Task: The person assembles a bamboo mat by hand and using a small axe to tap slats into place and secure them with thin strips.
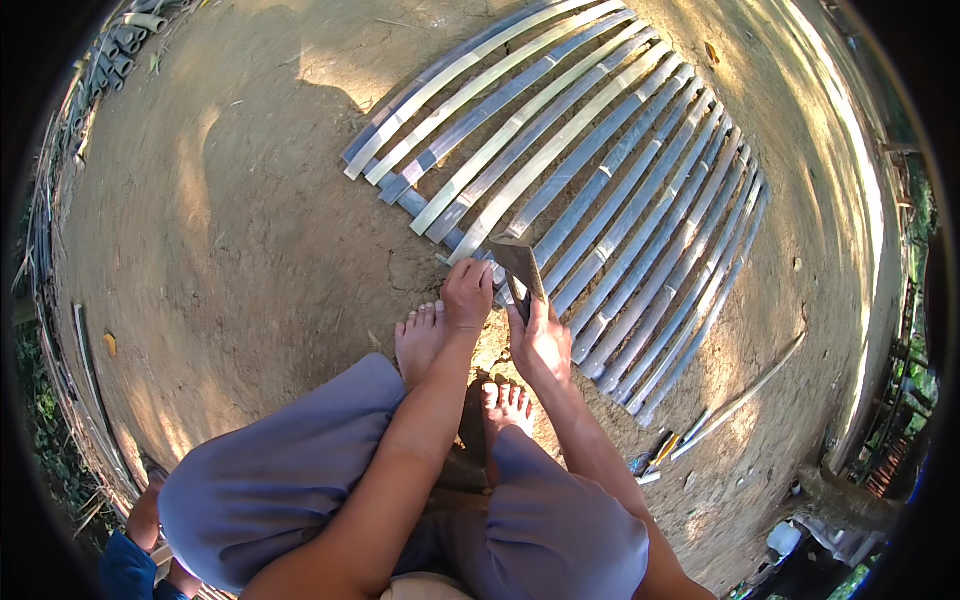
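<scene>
A row of split bamboo slats (620, 205) lies fanned out on the ground in front of me, some pale and some grey. Under their near-left ends runs a grey crosspiece (412, 203). My left hand (467, 295) is closed at this edge, beside the slat ends; what its fingers pinch is hidden. Just to its right, my right hand (543, 340) grips a broad, dark brown, blade-like tool (520, 265), held tilted over the slats' near ends. The tool's exact kind is unclear. Both hands work close together above my bare feet.
Bare packed earth (270, 230) surrounds the slats. Thin poles (740, 400) and a small tool with yellow and black on it (663, 448) lie to the right. Bamboo pieces (115, 55) are piled far left. Another person's blue clothing (128, 567) shows at lower left.
</scene>
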`<state>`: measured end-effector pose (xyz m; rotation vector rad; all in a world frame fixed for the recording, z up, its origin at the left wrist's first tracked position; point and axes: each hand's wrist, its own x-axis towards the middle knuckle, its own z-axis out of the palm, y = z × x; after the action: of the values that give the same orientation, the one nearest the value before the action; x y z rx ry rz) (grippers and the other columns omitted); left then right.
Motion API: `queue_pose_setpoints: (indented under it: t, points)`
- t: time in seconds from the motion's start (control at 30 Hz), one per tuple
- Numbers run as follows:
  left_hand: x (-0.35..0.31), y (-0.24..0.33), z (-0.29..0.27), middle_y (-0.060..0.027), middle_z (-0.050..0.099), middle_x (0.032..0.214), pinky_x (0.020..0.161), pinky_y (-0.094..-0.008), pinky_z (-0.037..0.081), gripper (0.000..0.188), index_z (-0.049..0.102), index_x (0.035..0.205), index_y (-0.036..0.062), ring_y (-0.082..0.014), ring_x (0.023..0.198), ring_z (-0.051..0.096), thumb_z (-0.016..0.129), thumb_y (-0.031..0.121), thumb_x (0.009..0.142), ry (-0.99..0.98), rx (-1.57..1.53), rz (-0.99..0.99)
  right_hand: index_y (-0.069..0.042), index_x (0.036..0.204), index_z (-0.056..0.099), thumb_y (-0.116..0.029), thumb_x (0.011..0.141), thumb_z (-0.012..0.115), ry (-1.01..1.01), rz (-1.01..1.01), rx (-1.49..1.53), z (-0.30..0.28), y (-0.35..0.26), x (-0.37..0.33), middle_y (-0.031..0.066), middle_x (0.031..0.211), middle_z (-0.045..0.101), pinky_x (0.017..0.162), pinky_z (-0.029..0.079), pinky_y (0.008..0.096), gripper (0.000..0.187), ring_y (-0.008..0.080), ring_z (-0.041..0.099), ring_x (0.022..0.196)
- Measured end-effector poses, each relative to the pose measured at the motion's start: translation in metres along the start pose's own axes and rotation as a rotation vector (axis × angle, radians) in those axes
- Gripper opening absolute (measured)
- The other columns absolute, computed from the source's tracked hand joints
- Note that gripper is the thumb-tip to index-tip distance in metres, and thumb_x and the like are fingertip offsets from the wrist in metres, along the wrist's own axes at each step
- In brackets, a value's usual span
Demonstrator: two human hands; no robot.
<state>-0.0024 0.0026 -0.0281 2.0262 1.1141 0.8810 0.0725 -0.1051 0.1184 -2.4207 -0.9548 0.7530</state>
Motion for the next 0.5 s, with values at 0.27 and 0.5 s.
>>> queue_pose_setpoints:
  t: [0.27, 0.5]
  points:
    - [0.002, 0.0, -0.004, -0.0142, 0.066, 0.091, 0.07, -0.0422, 0.055, 0.01, 0.072, 0.096, 0.0032, -0.0354, 0.08, 0.068, 0.074, 0.003, 0.086, 0.022, -0.054, 0.016, -0.01, 0.158, 0.033, -0.034, 0.104, 0.054, -0.104, 0.074, -0.063, 0.009, 0.004, 0.023, 0.0285, 0.129, 0.065, 0.084, 0.058, 0.0561, 0.062, 0.0484, 0.071, 0.096]
    - [0.004, 0.003, -0.007, -0.0144, 0.067, 0.092, 0.071, -0.0412, 0.055, 0.011, 0.073, 0.097, 0.0033, -0.0355, 0.081, 0.068, 0.073, 0.002, 0.086, -0.016, -0.069, 0.003, -0.01, 0.157, 0.032, -0.033, 0.103, 0.056, -0.201, 0.113, -0.207, 0.022, 0.019, 0.017, 0.0278, 0.126, 0.066, 0.083, 0.058, 0.0563, 0.064, 0.0471, 0.072, 0.095]
